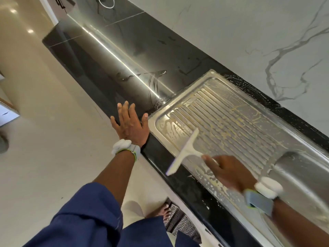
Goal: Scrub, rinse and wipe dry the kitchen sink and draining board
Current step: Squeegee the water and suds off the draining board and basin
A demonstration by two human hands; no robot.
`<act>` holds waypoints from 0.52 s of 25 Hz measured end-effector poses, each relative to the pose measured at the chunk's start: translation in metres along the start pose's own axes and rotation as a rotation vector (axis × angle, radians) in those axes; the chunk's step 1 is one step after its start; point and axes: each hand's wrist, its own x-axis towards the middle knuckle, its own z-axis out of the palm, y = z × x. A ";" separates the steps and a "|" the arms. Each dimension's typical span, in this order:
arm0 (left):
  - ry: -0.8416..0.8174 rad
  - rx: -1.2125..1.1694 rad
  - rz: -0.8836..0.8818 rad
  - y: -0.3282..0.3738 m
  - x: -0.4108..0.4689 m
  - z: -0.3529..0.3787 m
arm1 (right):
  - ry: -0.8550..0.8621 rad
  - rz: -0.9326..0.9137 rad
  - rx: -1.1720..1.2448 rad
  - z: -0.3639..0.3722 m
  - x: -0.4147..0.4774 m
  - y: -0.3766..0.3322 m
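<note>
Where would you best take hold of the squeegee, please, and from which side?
Grip the squeegee by its handle, the stem off the middle of the blade, coming from the sink side as the right hand does. The wide blade must stay free to meet the soapy draining board.

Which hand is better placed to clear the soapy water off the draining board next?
Right. The right hand grips the white squeegee, its blade over the near rim of the soapy draining board. The left hand is open and empty, off to the side at the edge of the black counter.
</note>
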 end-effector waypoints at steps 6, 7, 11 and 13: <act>-0.117 -0.009 -0.064 0.009 -0.055 -0.001 | 0.038 0.004 -0.065 0.033 -0.001 -0.010; -0.124 -0.017 -0.072 0.009 -0.060 -0.003 | 0.009 0.028 -0.099 0.032 -0.024 0.012; -0.130 -0.050 -0.057 0.016 -0.095 -0.013 | -0.033 0.105 -0.198 0.013 -0.131 0.087; -0.159 -0.066 -0.068 0.022 -0.115 -0.018 | -0.031 0.121 -0.195 0.006 -0.144 0.087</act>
